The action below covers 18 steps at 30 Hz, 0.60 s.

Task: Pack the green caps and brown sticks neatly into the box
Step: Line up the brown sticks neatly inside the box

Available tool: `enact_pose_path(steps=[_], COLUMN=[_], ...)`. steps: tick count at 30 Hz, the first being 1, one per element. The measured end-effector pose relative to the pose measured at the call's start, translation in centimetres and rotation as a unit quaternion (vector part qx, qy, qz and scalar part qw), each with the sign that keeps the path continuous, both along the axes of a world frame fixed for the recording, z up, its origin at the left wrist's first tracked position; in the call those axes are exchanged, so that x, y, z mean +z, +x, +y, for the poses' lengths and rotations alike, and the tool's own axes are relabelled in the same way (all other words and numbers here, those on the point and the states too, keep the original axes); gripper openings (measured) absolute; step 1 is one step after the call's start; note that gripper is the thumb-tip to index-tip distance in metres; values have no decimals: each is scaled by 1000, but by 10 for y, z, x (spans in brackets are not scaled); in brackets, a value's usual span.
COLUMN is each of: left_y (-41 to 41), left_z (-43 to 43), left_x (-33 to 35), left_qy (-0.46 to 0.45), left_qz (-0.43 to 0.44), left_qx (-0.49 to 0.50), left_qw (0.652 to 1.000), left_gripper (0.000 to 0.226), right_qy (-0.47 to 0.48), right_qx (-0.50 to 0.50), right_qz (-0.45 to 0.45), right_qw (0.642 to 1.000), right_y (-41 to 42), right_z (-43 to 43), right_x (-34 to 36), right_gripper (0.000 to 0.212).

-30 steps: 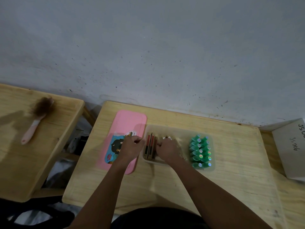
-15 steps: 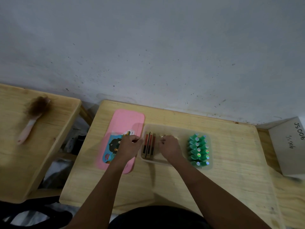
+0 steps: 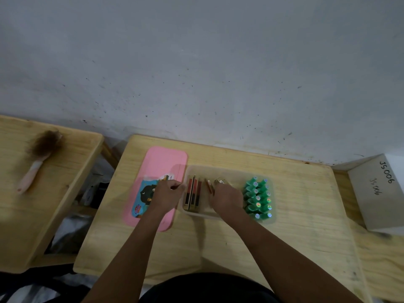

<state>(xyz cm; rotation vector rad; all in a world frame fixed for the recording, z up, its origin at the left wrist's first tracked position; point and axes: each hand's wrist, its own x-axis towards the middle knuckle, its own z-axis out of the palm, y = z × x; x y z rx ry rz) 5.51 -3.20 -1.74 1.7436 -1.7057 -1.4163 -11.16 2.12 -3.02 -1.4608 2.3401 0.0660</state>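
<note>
A clear plastic box stands on the wooden table. Several green caps fill its right end in two neat rows. Several brown sticks stand on edge against its left wall. My right hand is inside the box, curled round more brown sticks whose tips show beyond my fingers. My left hand hovers over the pink lid just left of the box, fingers curled round a small stick whose end barely shows.
The pink lid with a cartoon sticker lies left of the box. A brush rests on the lower side table at the left. A grey block marked JS006 sits at the right edge.
Both hands have stayed almost in place. My right hand has shifted slightly with its sticks in the middle of the box.
</note>
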Motion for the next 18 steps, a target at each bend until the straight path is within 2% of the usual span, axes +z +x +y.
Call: enact_pose_path(steps=[2,3,5,7,9,10,12,18], left_y=[-1,-1,-1,-1,-2,-2,-2,-1], left_z=[1,1,2,2,2,3,3,4], left_x=[2,2,3,4,5,5,6,5], left_qy=[2,2,1,3,5,7,8,10], left_qz=[3,5,9,8,6,6,4,2], left_qx=[3,6,10,9,8,9,10,9], left_qw=[1000,1000,1000,1000,1000,1000,1000,1000], left_gripper=[23,23,23,23,23,23,23,19], right_qy=[-17,-31,-50,-53,-48,-45,-45,-48], right_qx=[-83,-116,-174,-246,-289,-291,-274,-186], right_qz=[-125,-209,-364,-487,-552,-562,-552,-442], right_qw=[988,970,914,836,781,773,786,876], right_y=[-2,-3,-4,-4,-4,-4,-3,3], right_z=[2,3,5,8,10,11,11,7], right_x=[-3,-3,2,9,10,8,3,5], right_gripper=[31,31,26,24,25,25,22,23])
